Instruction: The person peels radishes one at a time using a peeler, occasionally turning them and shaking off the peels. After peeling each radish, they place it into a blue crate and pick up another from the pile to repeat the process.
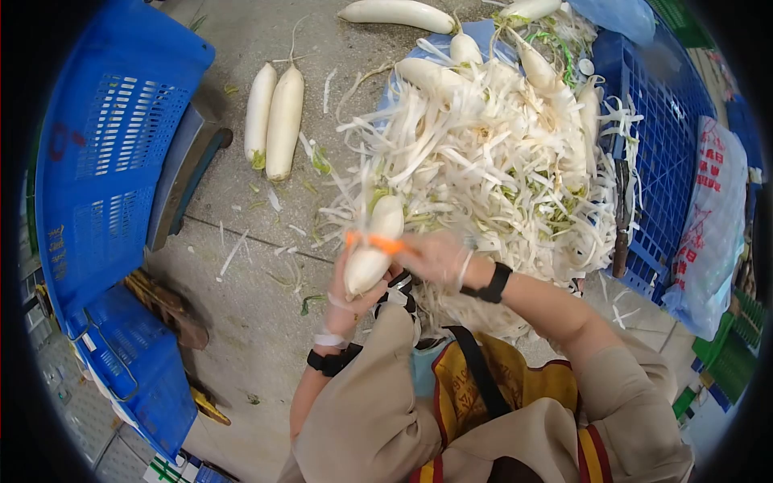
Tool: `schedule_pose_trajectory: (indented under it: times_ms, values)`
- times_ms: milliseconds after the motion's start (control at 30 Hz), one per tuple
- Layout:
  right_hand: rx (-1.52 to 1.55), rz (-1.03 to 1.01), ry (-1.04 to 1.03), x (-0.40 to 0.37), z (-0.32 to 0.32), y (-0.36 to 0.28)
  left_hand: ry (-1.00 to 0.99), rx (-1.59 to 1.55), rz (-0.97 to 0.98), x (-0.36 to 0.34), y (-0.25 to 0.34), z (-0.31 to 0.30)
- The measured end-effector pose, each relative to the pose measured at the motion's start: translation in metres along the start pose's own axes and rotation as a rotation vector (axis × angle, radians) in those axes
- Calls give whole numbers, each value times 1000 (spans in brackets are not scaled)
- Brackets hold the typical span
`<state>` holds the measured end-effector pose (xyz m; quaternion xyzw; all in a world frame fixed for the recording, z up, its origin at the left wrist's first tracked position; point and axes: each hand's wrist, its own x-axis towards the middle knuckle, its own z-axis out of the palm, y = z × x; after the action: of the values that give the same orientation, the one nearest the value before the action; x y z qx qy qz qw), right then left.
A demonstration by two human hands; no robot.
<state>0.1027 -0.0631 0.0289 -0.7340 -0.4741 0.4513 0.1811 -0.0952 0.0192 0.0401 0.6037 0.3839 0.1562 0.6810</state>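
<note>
My left hand (346,296) is wrapped round the lower end of a white daikon radish (366,270), which points up and away from me. An orange peeler (380,243) lies across the middle of the radish, gripped in my right hand (439,256), which is blurred by motion. Just beyond and to the right spreads a large heap of peel strips (475,145), white with some green bits. Several whole radishes rest in and around the heap, one long radish (396,14) at its far edge.
Two radishes (283,121) lie on the concrete floor at the left. Blue plastic crates (121,177) stand along the left, near a grey-blue scale-like object (183,165). At the right are a blue crate (644,177), a long dark tool (622,217) and a printed plastic bag (700,225).
</note>
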Motion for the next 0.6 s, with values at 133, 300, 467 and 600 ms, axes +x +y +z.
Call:
schedule_pose_trajectory:
  times_ms: [133,300,467,600]
  values:
    - [-23,104,12,35,11,45,22,4,-165,-7,3,-14]
    - [-62,271,82,35,-6,35,167,-125,-328,-11,-19,-31]
    - [126,258,45,30,17,35,100,-375,-309,-14,-50,-52]
    - [123,374,35,39,13,26,137,-690,-327,-10,-61,-56]
